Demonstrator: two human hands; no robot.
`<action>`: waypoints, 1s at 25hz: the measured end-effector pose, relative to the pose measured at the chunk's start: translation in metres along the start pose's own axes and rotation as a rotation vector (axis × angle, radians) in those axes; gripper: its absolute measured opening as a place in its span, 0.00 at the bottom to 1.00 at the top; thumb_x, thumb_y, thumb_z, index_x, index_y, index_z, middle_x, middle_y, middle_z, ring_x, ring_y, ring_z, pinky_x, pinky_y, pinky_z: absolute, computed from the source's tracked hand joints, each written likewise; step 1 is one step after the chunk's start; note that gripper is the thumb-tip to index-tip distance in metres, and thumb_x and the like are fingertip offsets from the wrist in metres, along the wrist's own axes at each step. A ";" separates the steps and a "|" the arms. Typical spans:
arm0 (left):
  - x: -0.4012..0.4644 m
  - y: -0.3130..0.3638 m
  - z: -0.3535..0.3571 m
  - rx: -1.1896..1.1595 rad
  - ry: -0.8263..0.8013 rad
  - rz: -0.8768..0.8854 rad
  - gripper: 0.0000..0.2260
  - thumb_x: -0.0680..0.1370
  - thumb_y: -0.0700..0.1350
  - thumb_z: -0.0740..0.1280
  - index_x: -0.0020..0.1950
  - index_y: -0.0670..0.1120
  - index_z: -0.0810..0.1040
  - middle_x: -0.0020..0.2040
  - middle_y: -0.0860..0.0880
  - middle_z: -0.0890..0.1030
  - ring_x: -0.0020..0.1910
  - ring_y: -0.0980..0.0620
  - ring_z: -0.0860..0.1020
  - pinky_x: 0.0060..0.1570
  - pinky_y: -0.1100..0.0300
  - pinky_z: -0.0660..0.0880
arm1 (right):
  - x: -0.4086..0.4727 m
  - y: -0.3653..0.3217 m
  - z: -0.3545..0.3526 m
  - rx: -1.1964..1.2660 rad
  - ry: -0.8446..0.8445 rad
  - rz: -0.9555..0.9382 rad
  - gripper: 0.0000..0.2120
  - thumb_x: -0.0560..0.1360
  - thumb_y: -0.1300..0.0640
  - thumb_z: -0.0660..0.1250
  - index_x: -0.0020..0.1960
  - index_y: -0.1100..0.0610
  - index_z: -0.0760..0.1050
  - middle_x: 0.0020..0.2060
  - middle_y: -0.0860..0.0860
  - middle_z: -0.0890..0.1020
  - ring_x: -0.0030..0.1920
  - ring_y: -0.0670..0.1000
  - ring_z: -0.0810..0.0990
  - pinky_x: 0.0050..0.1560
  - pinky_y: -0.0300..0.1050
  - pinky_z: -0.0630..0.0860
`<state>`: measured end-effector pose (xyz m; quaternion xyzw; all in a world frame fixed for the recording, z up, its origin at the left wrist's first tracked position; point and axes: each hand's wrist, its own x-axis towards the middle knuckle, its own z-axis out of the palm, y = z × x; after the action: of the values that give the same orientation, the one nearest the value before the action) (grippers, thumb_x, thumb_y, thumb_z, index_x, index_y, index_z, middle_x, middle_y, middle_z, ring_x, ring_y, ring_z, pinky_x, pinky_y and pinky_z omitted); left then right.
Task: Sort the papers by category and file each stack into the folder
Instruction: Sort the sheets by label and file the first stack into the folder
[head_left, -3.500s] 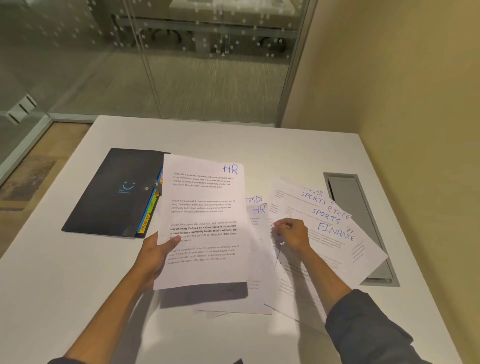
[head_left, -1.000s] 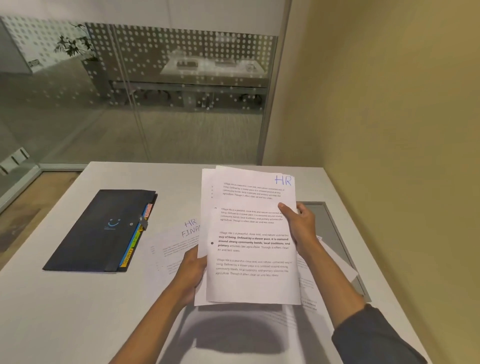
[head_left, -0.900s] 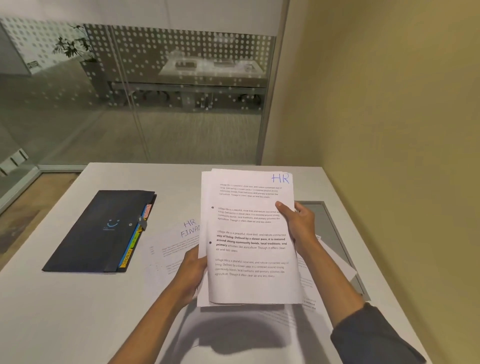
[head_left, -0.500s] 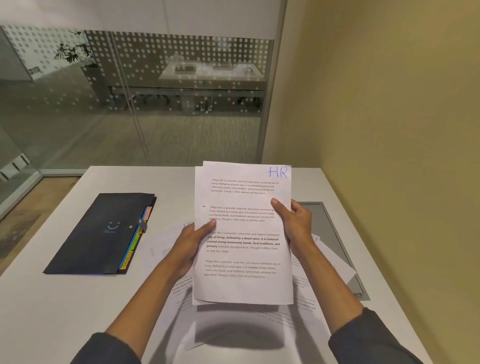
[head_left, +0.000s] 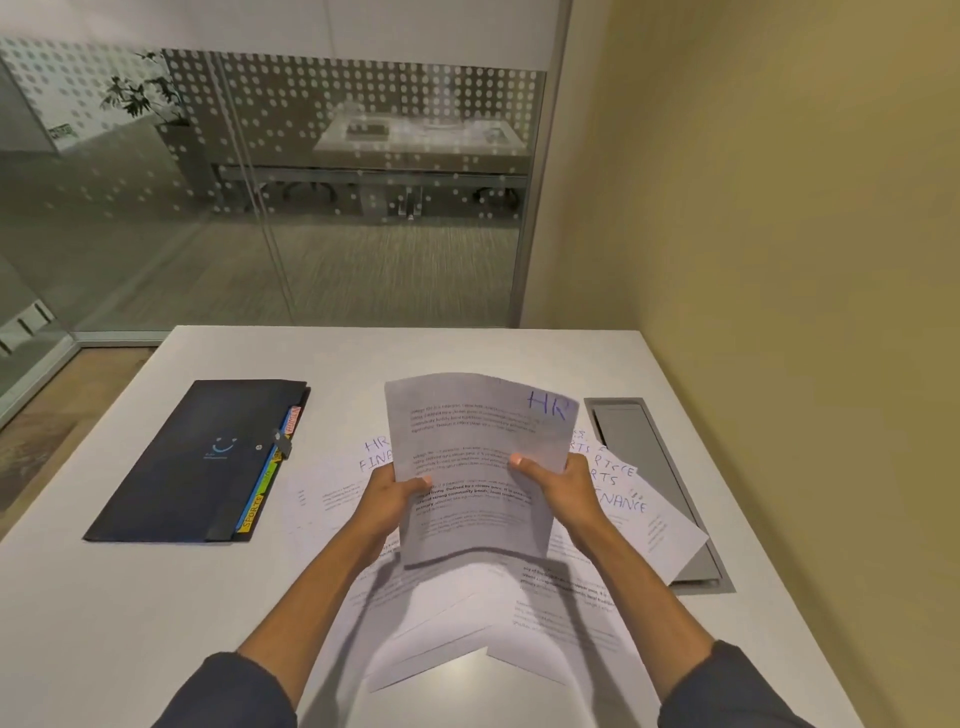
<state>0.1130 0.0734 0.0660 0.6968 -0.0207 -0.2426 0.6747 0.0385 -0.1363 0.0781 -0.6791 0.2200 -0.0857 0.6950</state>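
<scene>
An office: dotted glass partition (head_left: 363, 156), white meeting table (head_left: 130, 597), desks (head_left: 415, 135) beyond.

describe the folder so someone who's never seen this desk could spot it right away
On the white table, look at its left half, left of the scattered white papers and the held HR stack. The folder is the flat dark rectangle lying closed and at a slant. Nothing else there is dark: it has a small blue smiley on its cover and coloured tabs along its right edge.
</scene>
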 end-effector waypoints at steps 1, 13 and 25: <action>0.000 -0.003 0.001 -0.005 0.011 -0.006 0.11 0.78 0.35 0.64 0.54 0.48 0.79 0.50 0.52 0.84 0.49 0.51 0.82 0.49 0.56 0.78 | -0.002 0.004 0.002 0.001 0.015 0.006 0.07 0.72 0.57 0.75 0.50 0.52 0.81 0.41 0.45 0.86 0.39 0.44 0.85 0.37 0.36 0.79; 0.000 0.004 0.008 0.013 0.072 0.097 0.07 0.76 0.42 0.70 0.53 0.47 0.82 0.47 0.50 0.86 0.45 0.50 0.84 0.47 0.53 0.80 | -0.014 -0.010 0.001 0.030 0.067 -0.161 0.05 0.71 0.57 0.77 0.43 0.57 0.82 0.36 0.52 0.86 0.37 0.50 0.84 0.40 0.47 0.80; -0.005 -0.027 0.008 0.011 0.029 0.049 0.08 0.76 0.41 0.71 0.53 0.50 0.82 0.49 0.51 0.85 0.47 0.52 0.84 0.48 0.55 0.79 | -0.010 0.029 -0.012 -0.013 0.049 -0.055 0.11 0.70 0.55 0.77 0.50 0.54 0.82 0.43 0.49 0.87 0.44 0.49 0.86 0.46 0.43 0.82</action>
<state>0.0977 0.0704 0.0426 0.7033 -0.0296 -0.2159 0.6767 0.0191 -0.1411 0.0522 -0.6870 0.2187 -0.1200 0.6825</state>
